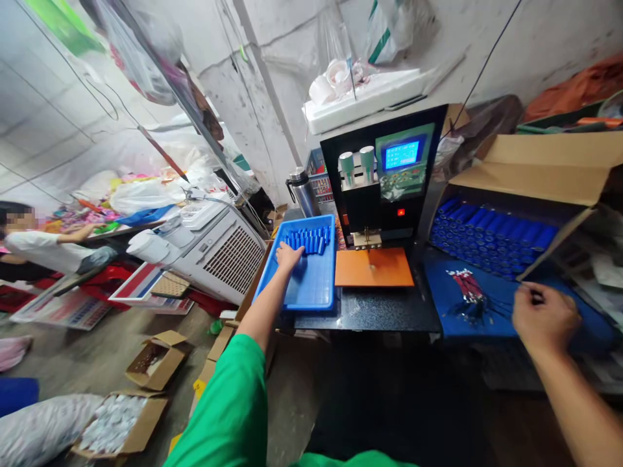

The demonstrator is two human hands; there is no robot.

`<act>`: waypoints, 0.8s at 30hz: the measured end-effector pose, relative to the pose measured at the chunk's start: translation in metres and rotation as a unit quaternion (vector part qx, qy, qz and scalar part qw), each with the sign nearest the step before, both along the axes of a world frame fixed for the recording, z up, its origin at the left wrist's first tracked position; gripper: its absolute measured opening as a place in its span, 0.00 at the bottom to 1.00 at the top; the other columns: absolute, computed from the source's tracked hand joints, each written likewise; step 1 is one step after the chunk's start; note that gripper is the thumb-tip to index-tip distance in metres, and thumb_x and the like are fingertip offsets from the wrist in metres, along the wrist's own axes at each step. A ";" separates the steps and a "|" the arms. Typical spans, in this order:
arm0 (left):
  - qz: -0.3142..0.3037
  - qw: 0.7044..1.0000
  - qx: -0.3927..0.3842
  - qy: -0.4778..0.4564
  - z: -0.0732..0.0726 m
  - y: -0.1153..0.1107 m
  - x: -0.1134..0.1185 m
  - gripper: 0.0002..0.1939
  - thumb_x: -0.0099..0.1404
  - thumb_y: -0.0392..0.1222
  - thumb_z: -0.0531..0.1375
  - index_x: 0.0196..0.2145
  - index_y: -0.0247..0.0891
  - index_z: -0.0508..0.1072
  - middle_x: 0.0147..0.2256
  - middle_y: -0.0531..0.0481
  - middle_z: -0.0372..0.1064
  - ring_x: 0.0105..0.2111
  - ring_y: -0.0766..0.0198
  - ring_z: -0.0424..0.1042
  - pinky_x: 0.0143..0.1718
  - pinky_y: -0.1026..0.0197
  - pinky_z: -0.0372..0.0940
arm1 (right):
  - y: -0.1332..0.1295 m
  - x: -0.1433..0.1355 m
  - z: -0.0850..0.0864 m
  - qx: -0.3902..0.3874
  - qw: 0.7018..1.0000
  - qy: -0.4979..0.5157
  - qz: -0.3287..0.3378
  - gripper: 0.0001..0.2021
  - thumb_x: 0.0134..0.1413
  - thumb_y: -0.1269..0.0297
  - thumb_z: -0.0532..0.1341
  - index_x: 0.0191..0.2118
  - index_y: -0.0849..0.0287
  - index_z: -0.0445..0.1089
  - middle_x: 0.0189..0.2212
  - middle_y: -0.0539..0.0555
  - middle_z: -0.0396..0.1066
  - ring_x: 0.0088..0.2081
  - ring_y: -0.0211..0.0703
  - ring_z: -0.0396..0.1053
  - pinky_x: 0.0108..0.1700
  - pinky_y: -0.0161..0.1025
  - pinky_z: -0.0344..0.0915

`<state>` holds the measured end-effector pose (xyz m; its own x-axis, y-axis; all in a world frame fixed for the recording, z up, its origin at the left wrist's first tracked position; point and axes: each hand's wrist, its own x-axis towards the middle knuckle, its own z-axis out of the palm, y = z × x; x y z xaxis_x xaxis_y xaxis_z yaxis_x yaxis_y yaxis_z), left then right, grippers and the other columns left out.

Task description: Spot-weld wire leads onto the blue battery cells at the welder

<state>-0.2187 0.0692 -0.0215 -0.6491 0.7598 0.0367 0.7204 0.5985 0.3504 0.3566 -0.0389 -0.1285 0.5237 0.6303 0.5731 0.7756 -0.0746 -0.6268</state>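
Note:
My left hand (289,257) reaches into a blue plastic tray (311,299), its thumb and fingers closed around the near side of a row of blue cylindrical battery cells (314,241). Part of that row is hidden beneath the fingers. On the right, my right hand (546,316) is raised with its fingertips pinched together; whatever they hold is too small to make out. Beside it, a bundle of thin red and black wires with silvery ends (468,292) lies on a blue surface (440,305). More blue cells (491,237) fill an open cardboard box (545,162) behind that hand.
A black spot-welding machine (370,214) with a lit screen (402,154) stands between my hands, above an orange plate (389,269). A steel flask (302,191) stands behind the tray. Left are an air cooler (228,253), floor boxes (156,360) and a seated person (48,246).

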 end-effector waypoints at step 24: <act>0.025 0.999 -0.030 -0.014 0.002 0.025 0.011 0.55 0.54 0.54 0.66 0.69 0.21 0.47 0.63 0.18 0.55 0.64 0.32 0.58 0.62 0.40 0.57 | -0.003 -0.003 0.010 -0.044 0.999 -0.009 -0.026 0.12 0.47 0.55 0.53 0.29 0.55 0.70 0.23 0.63 0.71 0.34 0.65 0.73 0.41 0.54 0.68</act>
